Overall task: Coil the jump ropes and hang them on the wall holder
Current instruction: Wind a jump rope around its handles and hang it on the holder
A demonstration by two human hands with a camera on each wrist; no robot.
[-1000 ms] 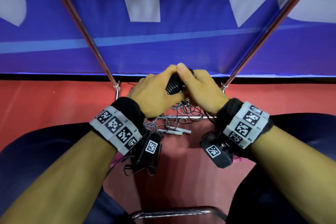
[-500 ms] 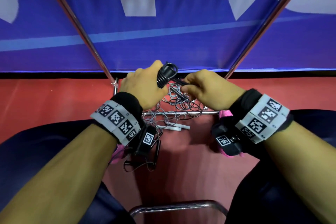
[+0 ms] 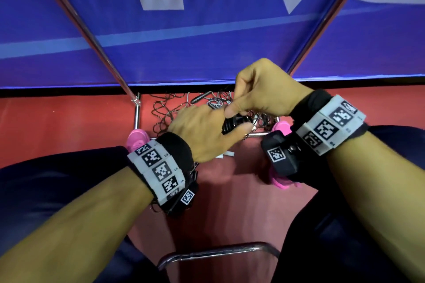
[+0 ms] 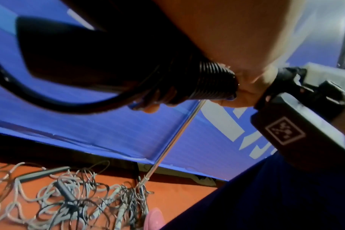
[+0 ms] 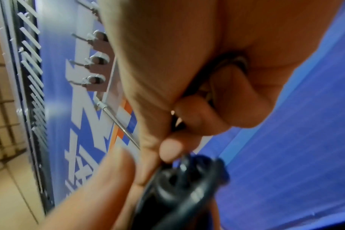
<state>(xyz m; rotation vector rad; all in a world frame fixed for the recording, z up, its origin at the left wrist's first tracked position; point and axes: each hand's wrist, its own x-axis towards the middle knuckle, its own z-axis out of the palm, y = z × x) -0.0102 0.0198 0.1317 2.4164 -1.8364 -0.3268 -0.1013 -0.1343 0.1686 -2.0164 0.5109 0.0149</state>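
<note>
Head cam first: the left hand (image 3: pixel 200 135) is gripping a black ribbed plastic jump-rope handle (image 3: pixel 233 123) low over the red floor (image 3: pixel 69 122). The right hand (image 3: pixel 264 89) is sitting just above it in a curled fist, with its thumb tip pressing down by the handle. A second ago both hands were clasped together on that handle. Then the right one swung out sideways pinching the cord, and now it's coming back over the top. To me that looks like a loop getting laid, so coiling is going but it's early days. The tangled heap of grey and dark jump ropes (image 3: pixel 170 108) is lying on the floor just behind the hands, beside the chrome frame (image 3: pixel 136 117), so plenty is waiting. Left wrist cam: the handle is filling the palm, and a thin black cord (image 4: pixel 69 107) is curving out of it in a loose arc. Right wrist cam is blurry, but the right hand is curling round strands of cord, with one fingertip (image 5: pixel 170 149) touching the handle's end. Up the blue banner (image 5: pixel 286 140) the wall holder (image 5: pixel 96 60) is showing its metal hooks, well apart from the hands. I'm seeing nothing hanging on them yet.
</note>
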